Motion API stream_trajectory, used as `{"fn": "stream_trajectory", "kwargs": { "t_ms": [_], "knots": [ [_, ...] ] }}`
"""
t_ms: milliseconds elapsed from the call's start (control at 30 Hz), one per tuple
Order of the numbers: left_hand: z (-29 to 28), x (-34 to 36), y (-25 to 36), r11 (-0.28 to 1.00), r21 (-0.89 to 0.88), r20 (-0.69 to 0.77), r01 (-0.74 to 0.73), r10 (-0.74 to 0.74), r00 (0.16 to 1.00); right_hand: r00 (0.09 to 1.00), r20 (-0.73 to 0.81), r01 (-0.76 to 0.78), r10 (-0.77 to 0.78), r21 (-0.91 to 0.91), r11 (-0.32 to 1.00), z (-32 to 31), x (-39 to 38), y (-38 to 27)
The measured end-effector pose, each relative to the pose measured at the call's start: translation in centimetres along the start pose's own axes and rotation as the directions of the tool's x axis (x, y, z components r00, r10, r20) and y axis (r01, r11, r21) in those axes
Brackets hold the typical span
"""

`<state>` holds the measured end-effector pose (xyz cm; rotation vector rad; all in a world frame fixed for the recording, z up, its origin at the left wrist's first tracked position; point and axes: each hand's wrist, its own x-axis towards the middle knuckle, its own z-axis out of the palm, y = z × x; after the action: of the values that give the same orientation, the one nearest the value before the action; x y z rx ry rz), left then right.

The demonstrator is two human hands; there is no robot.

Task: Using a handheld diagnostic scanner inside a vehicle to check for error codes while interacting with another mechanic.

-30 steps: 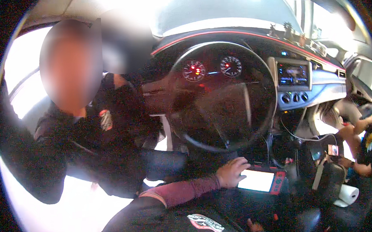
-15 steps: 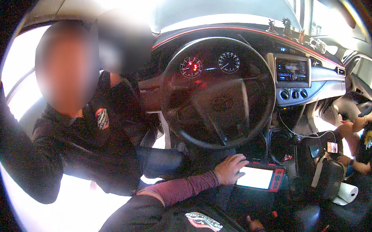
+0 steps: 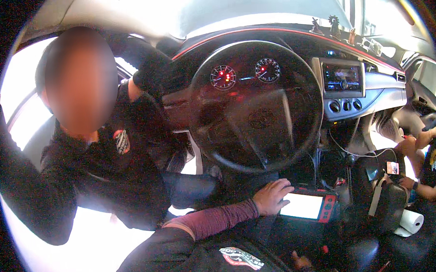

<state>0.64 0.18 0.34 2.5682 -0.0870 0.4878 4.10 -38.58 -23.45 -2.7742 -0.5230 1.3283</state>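
Observation:
My left hand, at the end of a maroon sleeve, rests with extended fingers on the upper left corner of a red-framed tablet, whose screen glows white. The tablet lies below the black steering wheel. My right hand shows dimly at the lower edge, below the tablet near a small red buckle; its fingers are too dark and hidden to tell. Gauges with red warning lights show through the wheel.
A person in black leans in at the left doorway. Others' limbs show at the right. A dark bag, white paper roll, white cable and lit dashboard screen are right of the wheel; figurines stand on the dashboard.
The view has shifted slightly, with the wheel and dashboard a little higher in the picture. My left hand stays on the tablet; the person at the left has moved only slightly.

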Motion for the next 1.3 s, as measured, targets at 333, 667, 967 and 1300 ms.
{"fn": "stream_trajectory", "kwargs": {
  "t_ms": [333, 667, 967, 1300],
  "knots": [
    [1.3, -0.1, 0.6, 0.999, -0.004, -0.056, -0.051, 0.051, 0.997, 0.982, 0.041, 0.176, -0.182, 0.125, 0.976, -0.7, -1.5, 1.0],
    [-0.2, 3.8, -0.3, 0.957, -0.026, 0.080, 0.290, -0.287, 0.955, 0.986, 0.164, -0.051, 0.008, 0.262, 0.964, -5.1, -5.9, -3.1],
    [2.9, 7.3, -2.6, 0.924, -0.068, 0.515, 0.377, -0.291, 0.806, 0.971, 0.232, -0.025, -0.056, 0.331, 0.943, -6.3, -7.5, -3.4],
    [3.9, 9.2, -4.0, 0.907, -0.124, 0.536, 0.401, -0.279, 0.797, 0.982, 0.188, -0.030, -0.028, 0.300, 0.954, -8.6, -7.9, -4.4]
  ]
}}
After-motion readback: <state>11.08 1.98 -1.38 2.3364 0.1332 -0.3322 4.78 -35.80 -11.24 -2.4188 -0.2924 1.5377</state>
